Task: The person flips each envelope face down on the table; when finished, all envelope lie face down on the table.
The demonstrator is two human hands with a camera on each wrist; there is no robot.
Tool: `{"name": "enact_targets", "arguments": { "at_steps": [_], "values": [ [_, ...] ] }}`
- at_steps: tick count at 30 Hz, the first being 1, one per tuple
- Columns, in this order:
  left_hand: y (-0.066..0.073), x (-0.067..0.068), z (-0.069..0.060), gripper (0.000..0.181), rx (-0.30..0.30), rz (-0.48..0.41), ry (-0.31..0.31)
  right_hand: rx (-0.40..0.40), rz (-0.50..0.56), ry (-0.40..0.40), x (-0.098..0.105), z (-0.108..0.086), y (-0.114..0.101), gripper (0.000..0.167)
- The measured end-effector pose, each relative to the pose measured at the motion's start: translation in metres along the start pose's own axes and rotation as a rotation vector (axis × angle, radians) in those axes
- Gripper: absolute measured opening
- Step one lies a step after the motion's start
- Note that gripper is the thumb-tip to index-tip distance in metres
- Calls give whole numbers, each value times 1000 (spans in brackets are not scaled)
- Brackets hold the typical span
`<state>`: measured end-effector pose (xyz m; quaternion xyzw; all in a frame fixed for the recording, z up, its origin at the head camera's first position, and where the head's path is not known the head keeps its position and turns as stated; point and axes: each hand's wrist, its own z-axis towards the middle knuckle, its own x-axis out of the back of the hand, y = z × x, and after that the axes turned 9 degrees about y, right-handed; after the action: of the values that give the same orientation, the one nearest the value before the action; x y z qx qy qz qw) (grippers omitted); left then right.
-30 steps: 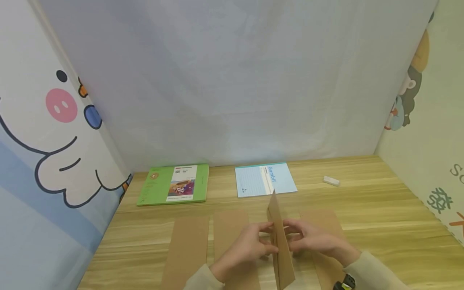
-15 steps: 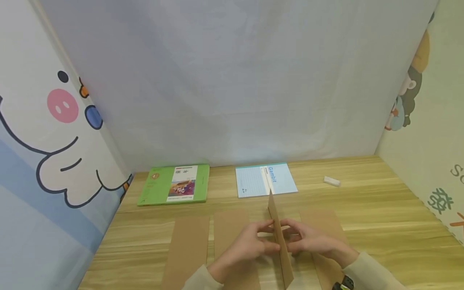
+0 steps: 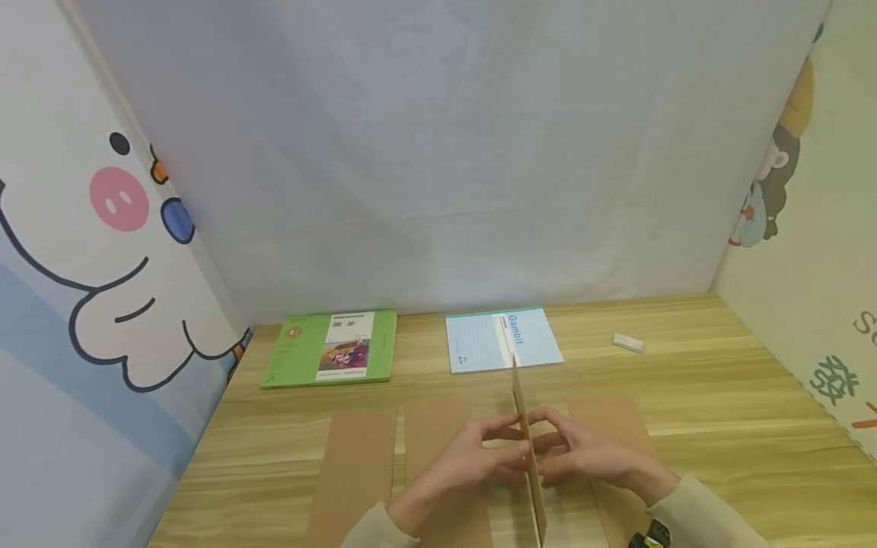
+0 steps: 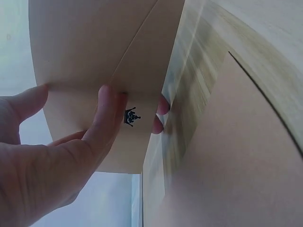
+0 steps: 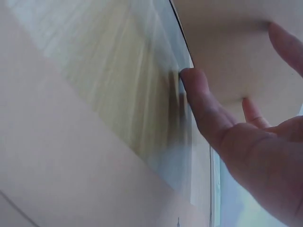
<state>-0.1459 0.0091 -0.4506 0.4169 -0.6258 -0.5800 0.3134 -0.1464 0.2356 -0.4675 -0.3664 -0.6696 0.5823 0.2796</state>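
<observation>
A thin brown card (image 3: 536,498) stands on edge between my two hands, nearly edge-on in the head view. In the left wrist view, the face of this card (image 4: 94,52) bears a crease line and a small black crown print. My left hand (image 3: 473,455) holds it from the left, thumb and fingertips against that face. From the right, my right hand (image 3: 589,453) holds the opposite face; in the right wrist view one fingertip (image 5: 194,80) sits at the card's lower edge. Fingertips of the right hand peek past that edge in the left wrist view.
Flat brown pieces lie on the wooden table: one at left (image 3: 356,457), another beside it (image 3: 436,426), and a third piece (image 3: 610,422) at right. Behind them are a green book (image 3: 291,358), a blue notebook (image 3: 473,342) and a white eraser (image 3: 628,342).
The brown card has turned from showing its right face to nearly edge-on, and its near end has swung slightly left. Both hands keep their hold in almost the same place.
</observation>
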Motion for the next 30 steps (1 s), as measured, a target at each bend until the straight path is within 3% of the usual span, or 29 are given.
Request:
{"name": "enact_targets", "arguments": {
  "at_steps": [8, 17, 25, 27, 30],
  "values": [
    [3, -2, -2, 60, 31, -11, 2, -36, 20, 25, 0, -1, 1, 58],
    [5, 0, -5, 55, 24, -93, 8, -44, -106, 121, -2, -5, -2, 64],
    [4, 1, -7, 48, -43, -145, 24, -24, -229, 213, -6, -6, -5, 67],
    [2, 3, -8, 47, -66, -130, 55, -12, -273, 243, -5, -6, -6, 66],
    [0, 6, -8, 46, -113, -32, 124, 2, -348, 282, -5, -7, -6, 63]
  ]
}}
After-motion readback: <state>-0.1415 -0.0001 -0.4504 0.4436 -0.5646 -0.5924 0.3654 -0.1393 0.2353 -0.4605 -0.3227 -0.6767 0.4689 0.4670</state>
